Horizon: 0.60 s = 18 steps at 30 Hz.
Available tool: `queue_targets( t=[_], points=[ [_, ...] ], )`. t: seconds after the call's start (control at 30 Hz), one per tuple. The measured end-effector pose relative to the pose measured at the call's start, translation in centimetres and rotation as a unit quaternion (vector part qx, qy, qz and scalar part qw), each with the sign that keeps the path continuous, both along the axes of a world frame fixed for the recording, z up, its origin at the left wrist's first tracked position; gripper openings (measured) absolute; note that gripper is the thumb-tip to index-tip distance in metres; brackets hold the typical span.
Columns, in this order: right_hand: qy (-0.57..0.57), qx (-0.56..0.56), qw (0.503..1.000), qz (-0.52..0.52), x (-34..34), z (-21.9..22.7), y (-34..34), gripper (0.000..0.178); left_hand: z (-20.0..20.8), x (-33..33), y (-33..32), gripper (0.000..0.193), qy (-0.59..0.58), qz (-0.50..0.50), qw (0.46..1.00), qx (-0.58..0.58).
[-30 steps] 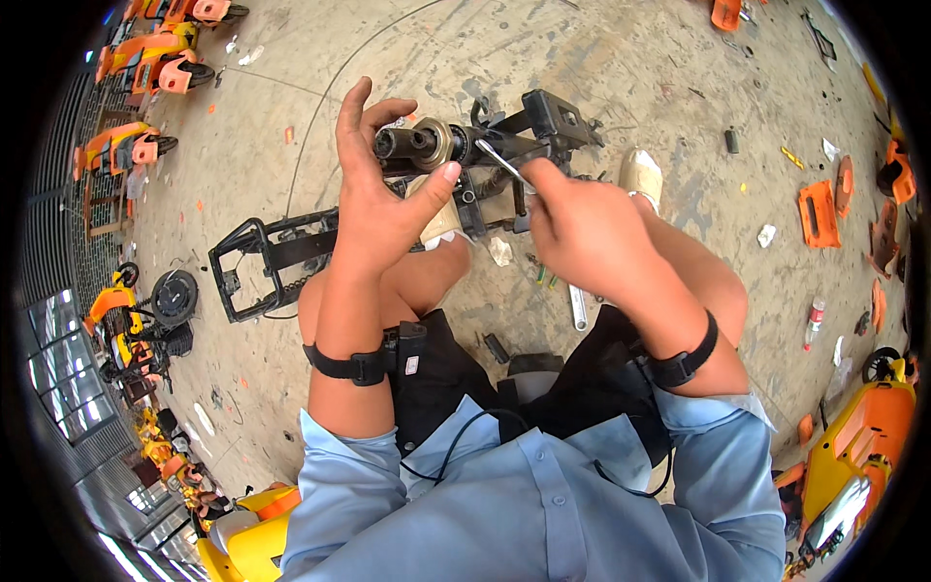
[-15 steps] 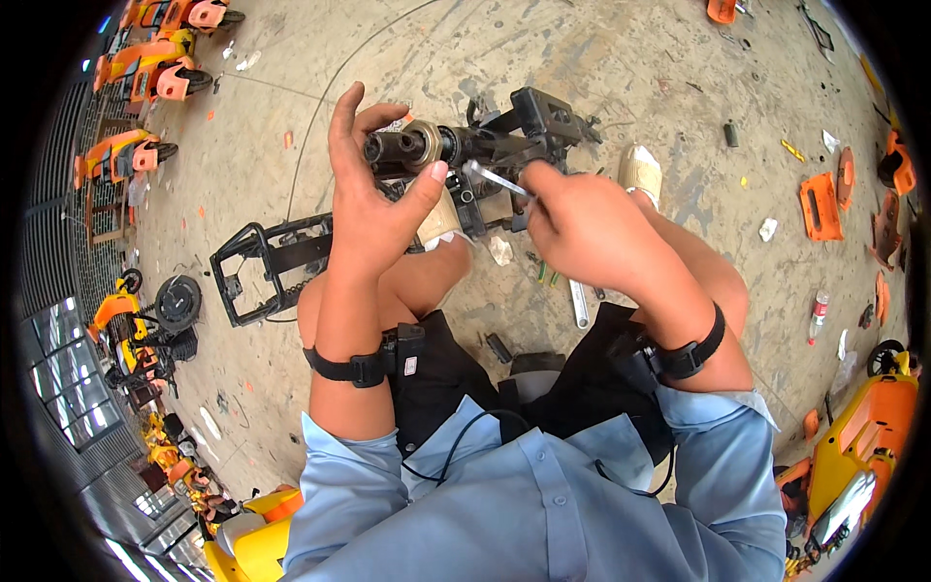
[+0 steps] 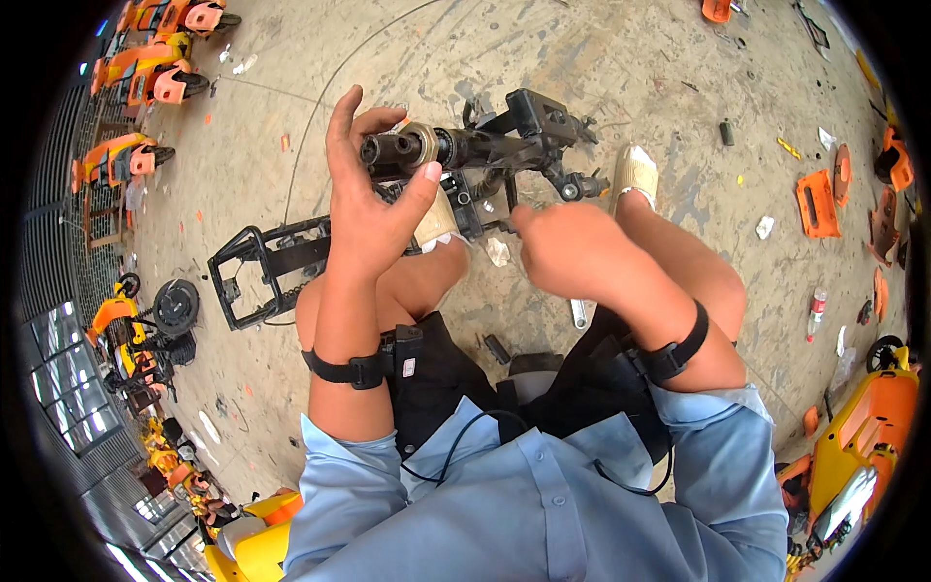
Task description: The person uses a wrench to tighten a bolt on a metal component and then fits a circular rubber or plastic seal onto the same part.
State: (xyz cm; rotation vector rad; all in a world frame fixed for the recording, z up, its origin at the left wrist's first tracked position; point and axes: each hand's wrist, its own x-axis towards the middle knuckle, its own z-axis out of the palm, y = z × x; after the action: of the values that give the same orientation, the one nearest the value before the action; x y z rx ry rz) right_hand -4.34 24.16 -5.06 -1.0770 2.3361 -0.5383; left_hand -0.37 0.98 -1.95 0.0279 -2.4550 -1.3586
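My left hand (image 3: 373,218) is around the end of a dark metal tube (image 3: 475,147). Its thumb lies by a brass-coloured nut (image 3: 424,144) on that tube; the index finger sticks up past the end, and another finger curls behind. The tube belongs to a black vehicle frame (image 3: 543,116) lying between my feet. Just right of the frame, my right hand (image 3: 572,247) is closed, knuckles up, its fingertips beside a dark bar. What it holds is hidden; the silver wrench does not show in it. Below that hand, a second wrench (image 3: 579,313) lies on the floor, partly covered.
A black rack-like frame section (image 3: 247,276) extends left. On the concrete at right lie an orange plastic panel (image 3: 819,206), a bottle (image 3: 817,315) and scraps. Orange and yellow scooters (image 3: 145,73) line the left side; a yellow body (image 3: 853,427) stands at lower right.
My right hand has drawn back slightly toward me and turned; the silver wrench seen in it before is out of sight. My left hand has hardly moved, its thumb shifting slightly left.
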Motion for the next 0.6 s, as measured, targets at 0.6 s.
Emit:
queue_targets(
  t=[0.6],
  points=[
    [-0.172, 0.087, 0.974, -0.118, -4.9, -2.3, 2.9, 0.035, 0.0, 0.2, -0.1, 0.093, -0.011, 0.005, 1.0, 0.003]
  ],
)
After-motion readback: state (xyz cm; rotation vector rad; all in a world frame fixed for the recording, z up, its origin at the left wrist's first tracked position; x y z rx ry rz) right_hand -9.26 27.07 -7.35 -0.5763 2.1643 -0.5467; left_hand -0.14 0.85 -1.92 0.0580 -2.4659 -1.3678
